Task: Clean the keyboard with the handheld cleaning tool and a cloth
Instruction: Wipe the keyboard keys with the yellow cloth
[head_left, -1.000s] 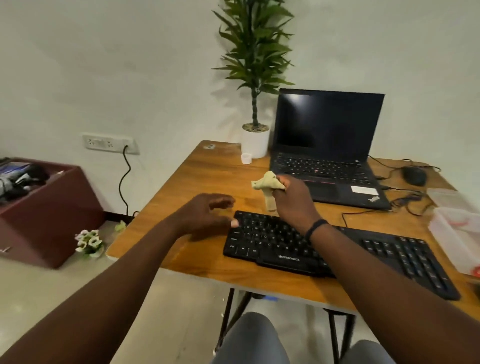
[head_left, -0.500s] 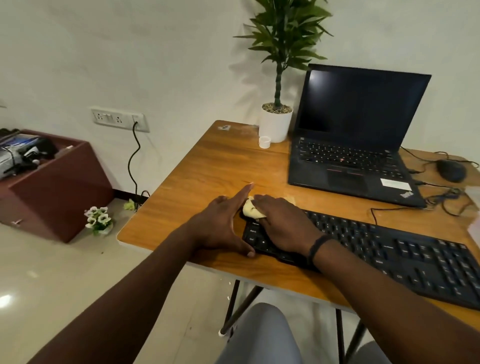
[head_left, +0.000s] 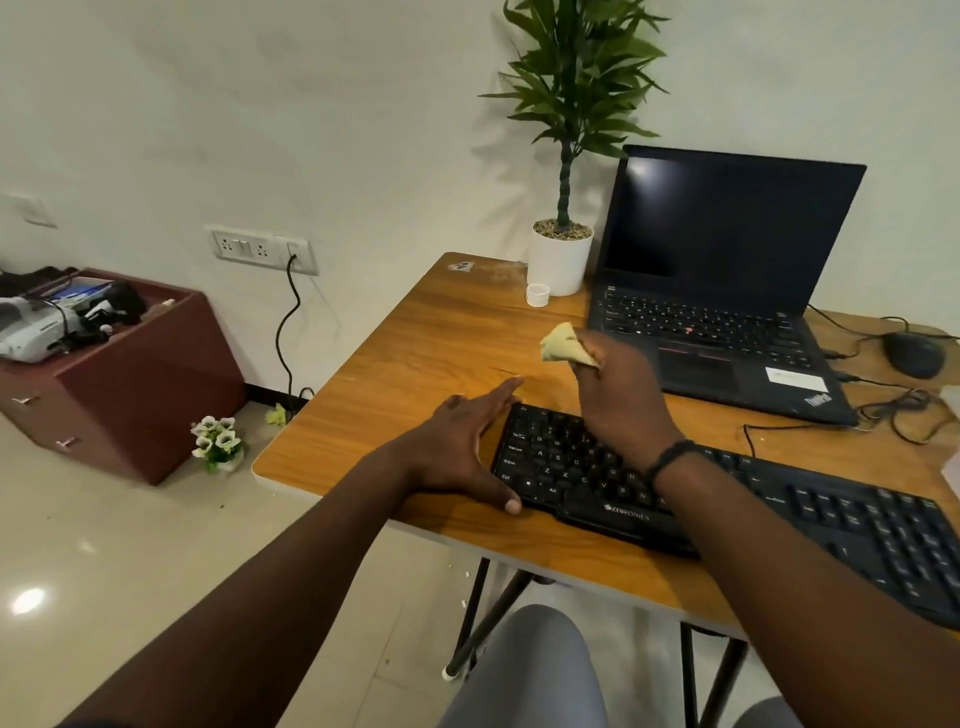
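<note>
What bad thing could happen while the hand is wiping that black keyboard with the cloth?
The keyboard lies close to the table's front edge; a hard wipe might shove it off, though the left hand steadies its end. The right hand holds the cloth lifted near the open laptop, so a wide swing could bump it. The small white cap could get knocked too.

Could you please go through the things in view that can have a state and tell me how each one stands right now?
Laptop: lid open, screen dark.
Keyboard: flat on the table, steadied at its left end.
Cloth: bunched, lifted above the keyboard.
Left hand: fingers straight, against the keyboard's left edge.
Right hand: raised, gripping the cloth.
Wall socket: one cable plugged in.
Mouse: idle on the table.
</note>
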